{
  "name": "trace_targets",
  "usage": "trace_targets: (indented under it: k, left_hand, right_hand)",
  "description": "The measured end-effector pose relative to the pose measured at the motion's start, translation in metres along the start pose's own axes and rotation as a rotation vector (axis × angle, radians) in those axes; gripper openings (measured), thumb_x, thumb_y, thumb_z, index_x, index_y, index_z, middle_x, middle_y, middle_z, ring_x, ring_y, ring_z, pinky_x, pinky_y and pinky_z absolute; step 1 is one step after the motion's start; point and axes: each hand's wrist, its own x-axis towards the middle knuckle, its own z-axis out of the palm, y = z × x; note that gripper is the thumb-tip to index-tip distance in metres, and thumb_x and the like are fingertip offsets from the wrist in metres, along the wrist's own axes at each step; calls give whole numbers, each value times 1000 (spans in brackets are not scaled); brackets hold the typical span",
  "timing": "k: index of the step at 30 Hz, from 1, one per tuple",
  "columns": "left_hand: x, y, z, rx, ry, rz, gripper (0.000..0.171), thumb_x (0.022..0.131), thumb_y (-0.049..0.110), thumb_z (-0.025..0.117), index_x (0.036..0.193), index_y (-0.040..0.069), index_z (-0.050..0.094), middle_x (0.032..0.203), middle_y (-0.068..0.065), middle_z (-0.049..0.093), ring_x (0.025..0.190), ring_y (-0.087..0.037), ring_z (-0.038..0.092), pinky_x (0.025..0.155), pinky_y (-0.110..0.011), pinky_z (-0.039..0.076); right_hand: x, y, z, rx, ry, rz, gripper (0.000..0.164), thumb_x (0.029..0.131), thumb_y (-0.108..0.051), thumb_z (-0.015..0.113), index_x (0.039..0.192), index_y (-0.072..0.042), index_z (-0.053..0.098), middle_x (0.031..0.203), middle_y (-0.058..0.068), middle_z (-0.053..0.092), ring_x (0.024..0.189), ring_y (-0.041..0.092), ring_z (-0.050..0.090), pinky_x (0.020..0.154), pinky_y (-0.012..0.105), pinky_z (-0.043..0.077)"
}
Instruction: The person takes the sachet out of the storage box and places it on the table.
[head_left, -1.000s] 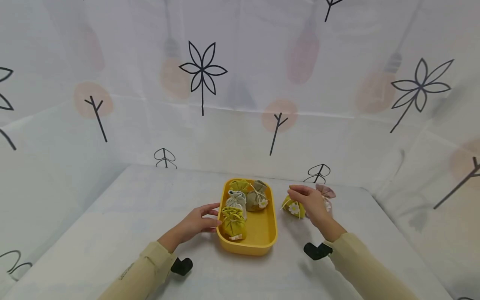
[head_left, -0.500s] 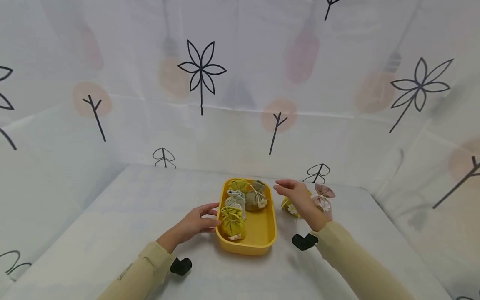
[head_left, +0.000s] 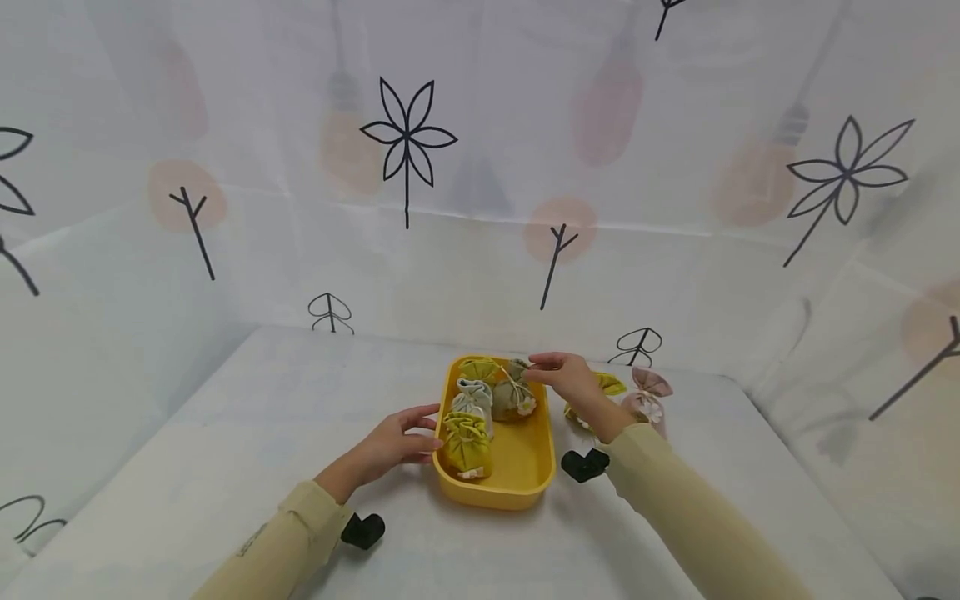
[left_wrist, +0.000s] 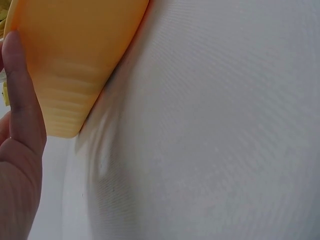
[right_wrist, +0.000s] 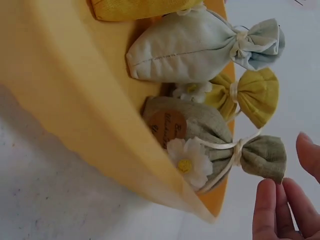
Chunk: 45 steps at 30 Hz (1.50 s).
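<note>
A yellow plastic tray holds several small drawstring sachets. Along its left side my left hand rests, fingers extended against the wall and rim; the left wrist view shows a straight finger on the outer wall. At the back right corner lies a grey-green sachet with a white flower and a round label. My right hand reaches over that corner. Its fingertips are right at the sachet's gathered top, with the thumb apart from them. Beside it are a pale blue sachet and yellow-green ones, the nearest sachet in front.
Right of the tray, a yellow-green sachet stands partly hidden behind my right hand. A pink sachet with a white flower is farther right. All stand on a white-covered table, with a patterned white cloth hanging behind.
My right hand has moved left, from over the yellow-green sachet beside the tray to the grey-green sachet in the tray's back corner. My left hand has stayed at the tray.
</note>
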Motion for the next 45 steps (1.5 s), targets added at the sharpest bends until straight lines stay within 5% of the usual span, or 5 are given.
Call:
trace_targets:
  k: [21, 29, 45]
  left_hand:
    - [0, -1, 2, -1, -2, -1, 75, 78, 24, 76, 142, 12, 39, 120, -14, 48, 91, -21, 61, 78, -33, 54]
    - [2, -3, 1, -5, -9, -2, 76, 77, 26, 76, 142, 13, 39, 121, -14, 48, 92, -22, 61, 79, -32, 54]
    - [0, 0, 2, -3, -5, 2, 74, 79, 24, 76, 142, 12, 39, 120, -14, 48, 91, -21, 60, 79, -33, 54]
  right_hand:
    - [8, 2, 6, 86, 57, 42, 27, 90, -13, 62, 113, 0, 62, 112, 14, 60, 105, 28, 56, 101, 46, 37]
    - [-5, -11, 1, 214, 147, -3, 28, 90, -11, 61, 114, 3, 62, 112, 17, 62, 101, 30, 60, 97, 41, 42]
    - [-45, -14, -18, 251, 220, -65, 33, 90, -20, 62, 116, 1, 61, 109, 10, 64, 91, 16, 64, 99, 40, 40]
